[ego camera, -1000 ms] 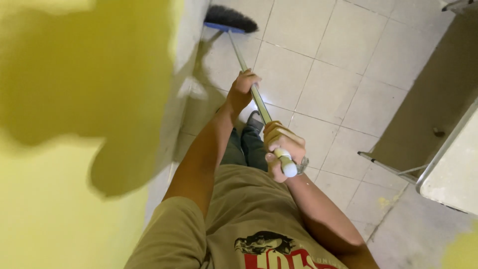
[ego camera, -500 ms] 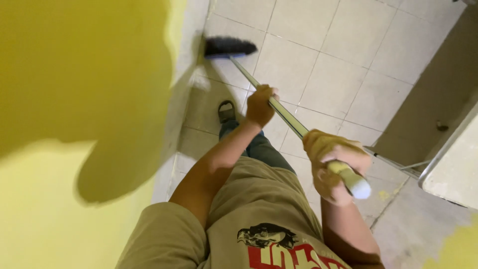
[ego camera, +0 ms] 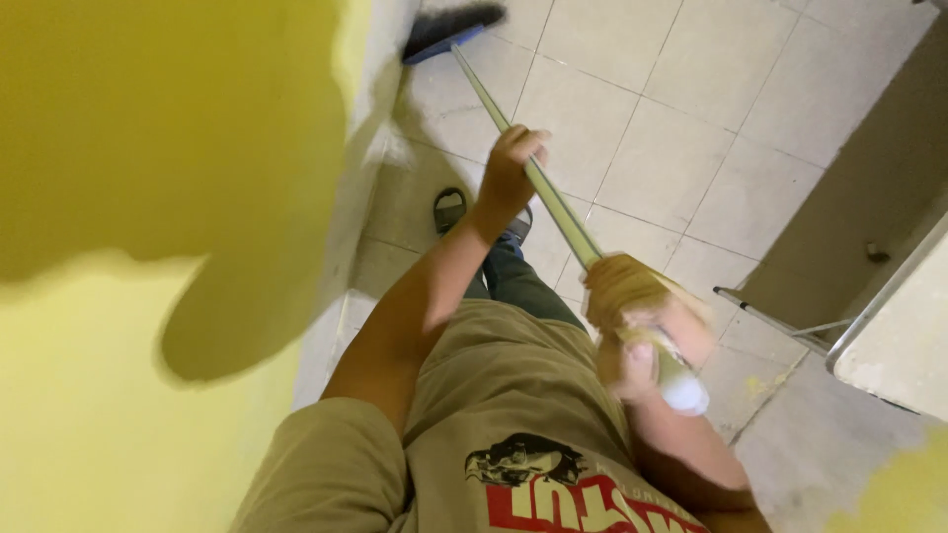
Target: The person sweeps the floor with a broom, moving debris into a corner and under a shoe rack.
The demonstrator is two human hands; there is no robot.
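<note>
Head view looks straight down my own front: a khaki shirt (ego camera: 513, 434) with a red and black print fills the bottom, and beyond it dark trousers (ego camera: 513, 281) and one sandalled foot (ego camera: 450, 209) on the pale tiled floor (ego camera: 691, 128).

Around me, a yellow wall (ego camera: 148, 148) takes up the whole left side, with its pale base strip running up beside the foot. At the right edge I see a grey door or panel (ego camera: 869, 178), a thin metal frame leg (ego camera: 770, 316) on the tiles, and the corner of a light-coloured surface (ego camera: 899, 345). These hem in the strip of floor I stand on; the wall sits just beside the broom head.

My left hand (ego camera: 509, 178) is closed round the middle of the broom (ego camera: 523, 158), fingers wrapped over the greenish handle. My right hand (ego camera: 637, 321) grips the handle near its white end cap, fingers curled tight, though motion blur softens them. The broom slants from that hand up to its dark-bristled head with a blue block (ego camera: 449, 30), at the top of the picture near the wall's base.

Against half a second ago, the broom head sits closer to the top edge, the handle runs steeper, and the right hand has drawn in nearer my body; both hands keep their grip.
</note>
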